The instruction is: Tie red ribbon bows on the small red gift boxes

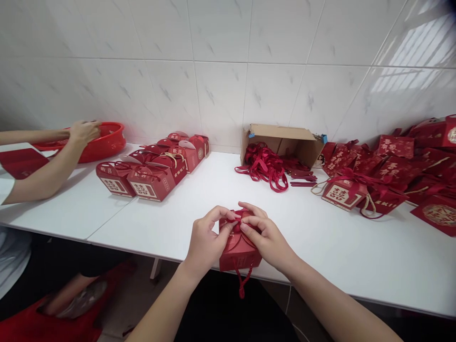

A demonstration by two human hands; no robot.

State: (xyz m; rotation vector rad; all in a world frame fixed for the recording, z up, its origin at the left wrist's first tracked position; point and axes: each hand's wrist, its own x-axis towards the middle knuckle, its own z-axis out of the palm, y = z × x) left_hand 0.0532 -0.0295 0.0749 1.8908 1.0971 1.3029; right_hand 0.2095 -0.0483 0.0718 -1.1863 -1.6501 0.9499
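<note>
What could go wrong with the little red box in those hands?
The red box sits at the front edge of the white table, so a bump might knock it off. Its red cord dangles past that edge and could snag. The ribbon between the left hand and right hand might slip loose.

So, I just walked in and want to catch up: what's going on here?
A person's left hand and right hand pinch a ribbon on a red box at the front edge of the table. Loose ribbons spill from the carton behind. More boxes stand to the left; others, some with bows, are heaped to the right. At far left, a co-worker's hand is over a basin.
</note>
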